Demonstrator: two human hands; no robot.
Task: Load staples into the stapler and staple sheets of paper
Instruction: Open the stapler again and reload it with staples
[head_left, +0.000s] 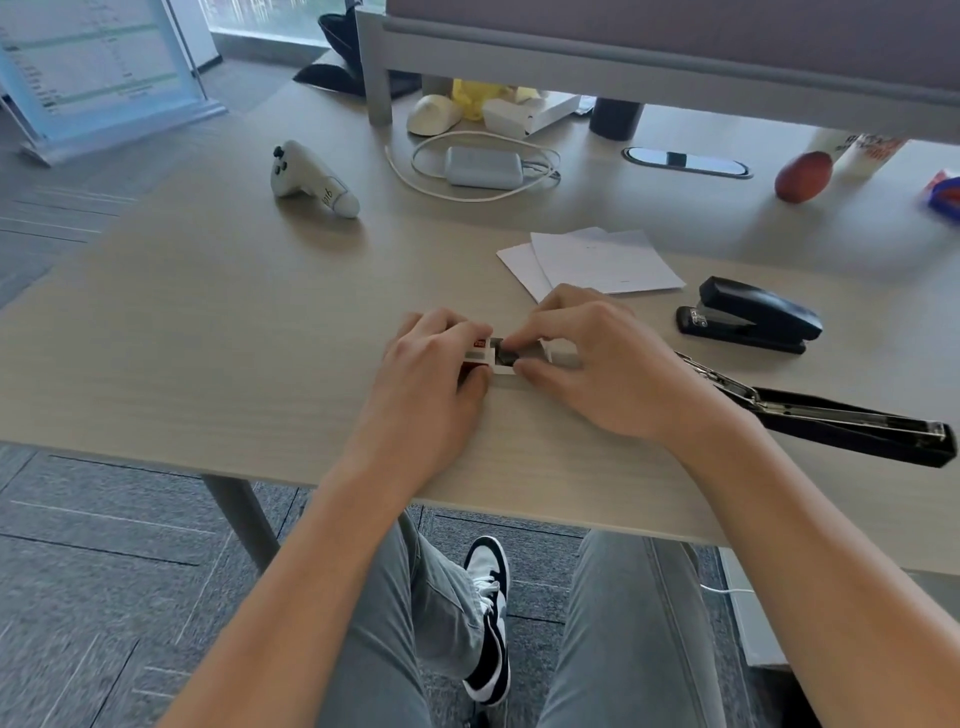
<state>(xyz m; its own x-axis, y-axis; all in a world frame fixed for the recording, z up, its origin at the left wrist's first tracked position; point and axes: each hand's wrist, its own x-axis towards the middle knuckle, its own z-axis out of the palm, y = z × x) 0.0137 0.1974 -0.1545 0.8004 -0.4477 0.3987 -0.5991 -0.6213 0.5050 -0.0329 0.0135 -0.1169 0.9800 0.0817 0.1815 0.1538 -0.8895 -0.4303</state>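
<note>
**Staple box being opened, loader lying ready**

Left hand curled round the small staple box, pinning it to the bench to stop it sliding. Right hand pinching at the inner tray, thumb and forefinger closed on it, probably to draw out a strip. Just to the right, opened stapler laid flat with its channel exposed for loading. Second stapler closed, near the paper sheets. Red label on box unreadable; white controller marked what looks like "1016".
</note>
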